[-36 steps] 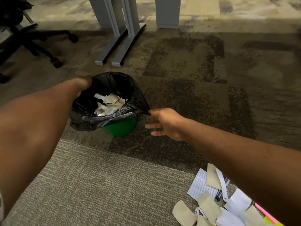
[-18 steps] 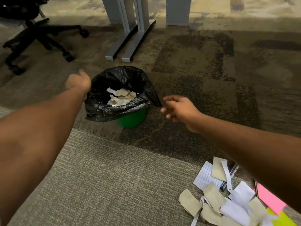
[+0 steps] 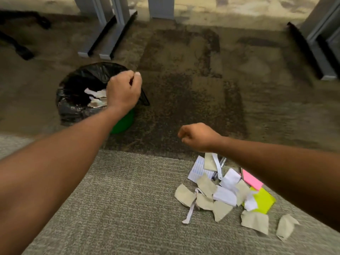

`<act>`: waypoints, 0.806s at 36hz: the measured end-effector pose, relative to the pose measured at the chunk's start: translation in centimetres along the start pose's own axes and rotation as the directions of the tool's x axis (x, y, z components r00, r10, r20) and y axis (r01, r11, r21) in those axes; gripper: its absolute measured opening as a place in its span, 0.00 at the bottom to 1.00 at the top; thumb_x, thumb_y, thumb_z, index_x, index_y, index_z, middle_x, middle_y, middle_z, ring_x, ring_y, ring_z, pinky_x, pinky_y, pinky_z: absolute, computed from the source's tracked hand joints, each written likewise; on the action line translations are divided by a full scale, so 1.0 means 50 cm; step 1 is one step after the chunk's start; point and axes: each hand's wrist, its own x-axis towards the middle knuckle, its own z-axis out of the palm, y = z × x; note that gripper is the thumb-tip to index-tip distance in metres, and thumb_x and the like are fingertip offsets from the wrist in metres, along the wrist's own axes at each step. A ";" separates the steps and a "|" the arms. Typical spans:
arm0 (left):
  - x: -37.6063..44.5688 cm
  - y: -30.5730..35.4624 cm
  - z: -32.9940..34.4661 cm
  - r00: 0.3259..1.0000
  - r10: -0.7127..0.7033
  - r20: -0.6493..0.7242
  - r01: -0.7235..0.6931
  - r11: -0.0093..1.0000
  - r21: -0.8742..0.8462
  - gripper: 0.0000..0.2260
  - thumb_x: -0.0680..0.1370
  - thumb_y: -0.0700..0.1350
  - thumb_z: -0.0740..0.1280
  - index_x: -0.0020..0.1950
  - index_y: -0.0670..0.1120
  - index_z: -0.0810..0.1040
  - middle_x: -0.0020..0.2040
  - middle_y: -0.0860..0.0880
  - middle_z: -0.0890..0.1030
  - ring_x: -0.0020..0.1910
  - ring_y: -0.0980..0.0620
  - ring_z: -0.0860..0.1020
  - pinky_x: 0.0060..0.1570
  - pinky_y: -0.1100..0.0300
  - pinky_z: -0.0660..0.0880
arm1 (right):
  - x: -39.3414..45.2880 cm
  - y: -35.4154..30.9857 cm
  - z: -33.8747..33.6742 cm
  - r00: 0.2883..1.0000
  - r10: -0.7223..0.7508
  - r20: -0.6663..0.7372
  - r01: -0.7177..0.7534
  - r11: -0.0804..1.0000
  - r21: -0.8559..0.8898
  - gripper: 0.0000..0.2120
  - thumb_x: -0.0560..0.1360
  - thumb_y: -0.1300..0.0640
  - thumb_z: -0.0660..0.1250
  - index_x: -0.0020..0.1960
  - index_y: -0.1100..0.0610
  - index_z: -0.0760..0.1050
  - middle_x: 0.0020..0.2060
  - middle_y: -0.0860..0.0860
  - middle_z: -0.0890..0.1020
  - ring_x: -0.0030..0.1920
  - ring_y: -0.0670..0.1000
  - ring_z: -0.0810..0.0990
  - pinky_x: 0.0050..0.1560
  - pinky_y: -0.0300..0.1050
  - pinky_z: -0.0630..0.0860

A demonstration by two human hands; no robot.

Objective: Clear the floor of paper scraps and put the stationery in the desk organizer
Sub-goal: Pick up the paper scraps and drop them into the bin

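A green bin [image 3: 122, 122] lined with a black bag [image 3: 77, 105] stands on the carpet at the left, with torn paper [image 3: 95, 94] inside. My left hand [image 3: 123, 90] hovers over the bin's right rim, fingers curled shut; I cannot tell if it touches the bag. My right hand [image 3: 199, 137] is a loose fist in the air with nothing visible in it, just above a heap of paper scraps [image 3: 207, 192] on the floor. Pink [image 3: 251, 179] and yellow [image 3: 264, 199] sticky pads and pens [image 3: 221, 162] lie partly buried under the scraps.
Grey desk feet [image 3: 108, 43] stand behind the bin, and another desk leg [image 3: 320, 57] is at the far right. An office chair base [image 3: 24, 52] sits at the far left. Dark patterned carpet meets lighter grey carpet [image 3: 128, 199] near me.
My left hand crossed from the bin's left rim to its right rim and closed. My right hand pulled back from the bag toward the scraps and curled shut.
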 end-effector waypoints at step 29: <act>-0.457 0.114 0.156 0.608 0.108 0.787 -0.131 0.991 -0.035 0.14 0.76 0.59 0.63 0.52 0.52 0.79 0.50 0.53 0.80 0.45 0.52 0.76 0.42 0.57 0.73 | -0.127 0.088 0.168 0.968 0.116 0.222 -0.051 0.959 -0.278 0.10 0.76 0.56 0.64 0.54 0.56 0.80 0.49 0.55 0.82 0.49 0.55 0.81 0.44 0.44 0.75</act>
